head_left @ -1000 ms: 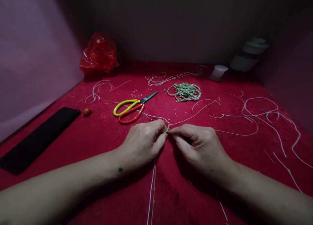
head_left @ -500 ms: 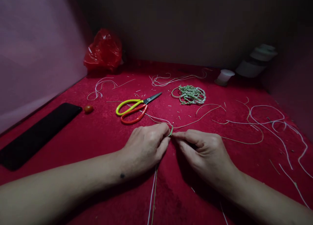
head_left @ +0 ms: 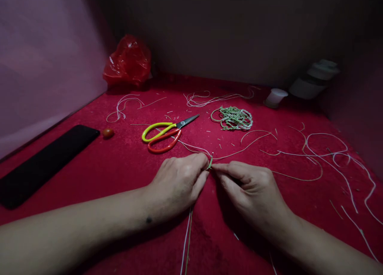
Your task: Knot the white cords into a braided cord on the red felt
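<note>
One small green knotted pc sat roughly mid-width of the red table, well short of the far edge. L hand had it pinched btwn thumb & forefinger, other fingers curled. R hand had its forefinger tip at the pc, touching or just beside it, thumb tucked below; couldn't tell if it gripped a strand too. Tiny pale tip stuck up at the pc's top, poss. a pin, too small to say.

Step in hand, by the look: knot work, prob. placing or snugging a strand. Next move seemed to call for a firm L pinch, a sure R fingertip hold on one thin cord & an even pull w/o twisting the pc.

Two cords, 1 white, 1 greenish, ran from under L hand twd the near edge. Scissors lay just beyond L hand, blades pointing away & rightward; braided pile, green/white, was R of the blades. Loose cords sprawled twd the R edge; white spool & pale container stood nr far R corner. Red plastic bag sat at far L corner; orange-red round thing & black flat slab lay twd the L edge.
</note>
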The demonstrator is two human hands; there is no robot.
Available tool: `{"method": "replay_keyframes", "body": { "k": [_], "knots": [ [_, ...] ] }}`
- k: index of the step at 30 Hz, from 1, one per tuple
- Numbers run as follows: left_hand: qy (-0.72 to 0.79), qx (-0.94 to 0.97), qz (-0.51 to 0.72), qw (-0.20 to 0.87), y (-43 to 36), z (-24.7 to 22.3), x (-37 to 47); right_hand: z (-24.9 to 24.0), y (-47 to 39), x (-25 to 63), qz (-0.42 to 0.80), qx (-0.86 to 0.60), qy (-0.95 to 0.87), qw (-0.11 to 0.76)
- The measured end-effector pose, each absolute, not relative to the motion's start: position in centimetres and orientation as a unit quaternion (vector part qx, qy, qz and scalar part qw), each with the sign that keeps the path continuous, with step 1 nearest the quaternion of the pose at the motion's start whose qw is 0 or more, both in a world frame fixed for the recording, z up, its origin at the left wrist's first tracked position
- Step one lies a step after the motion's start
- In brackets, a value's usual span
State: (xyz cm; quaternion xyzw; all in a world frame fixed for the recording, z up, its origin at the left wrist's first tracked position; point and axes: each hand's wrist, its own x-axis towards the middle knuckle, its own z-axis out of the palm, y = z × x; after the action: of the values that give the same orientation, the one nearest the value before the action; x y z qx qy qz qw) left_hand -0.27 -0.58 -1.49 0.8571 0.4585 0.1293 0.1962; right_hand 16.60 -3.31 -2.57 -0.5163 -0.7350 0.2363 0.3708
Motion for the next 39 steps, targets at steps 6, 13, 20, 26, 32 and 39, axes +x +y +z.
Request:
{"method": "replay_keyframes", "body": {
  "k": [6,13,20,26,32,39],
  "knots": [
    [0.459,0.858,0.127,0.191,-0.64,-1.50,-0.26,-2.53,-3.25,16.59,0.235,-0.515,-0.739,0.365],
    [0.458,0.860,0.127,0.186,-0.59,-1.53,-0.27,-2.50,-3.22,16.53,0.241,-0.515,-0.734,0.372],
    [0.460,0.859,0.127,0.183,-0.64,-1.41,-0.25,-2.45,-3.20,16.53,0.242,-0.516,-0.734,0.369],
    [0.463,0.860,0.119,0.179,-0.75,-1.30,-0.23,-2.44,-3.22,16.53,0.243,-0.519,-0.733,0.367],
    [0.460,0.861,0.120,0.182,-0.65,-1.33,-0.21,-2.40,-3.30,16.55,0.243,-0.521,-0.728,0.374],
    [0.459,0.863,0.118,0.173,-0.67,-1.42,-0.23,-2.45,-3.10,16.41,0.241,-0.523,-0.730,0.368]
  ]
}}
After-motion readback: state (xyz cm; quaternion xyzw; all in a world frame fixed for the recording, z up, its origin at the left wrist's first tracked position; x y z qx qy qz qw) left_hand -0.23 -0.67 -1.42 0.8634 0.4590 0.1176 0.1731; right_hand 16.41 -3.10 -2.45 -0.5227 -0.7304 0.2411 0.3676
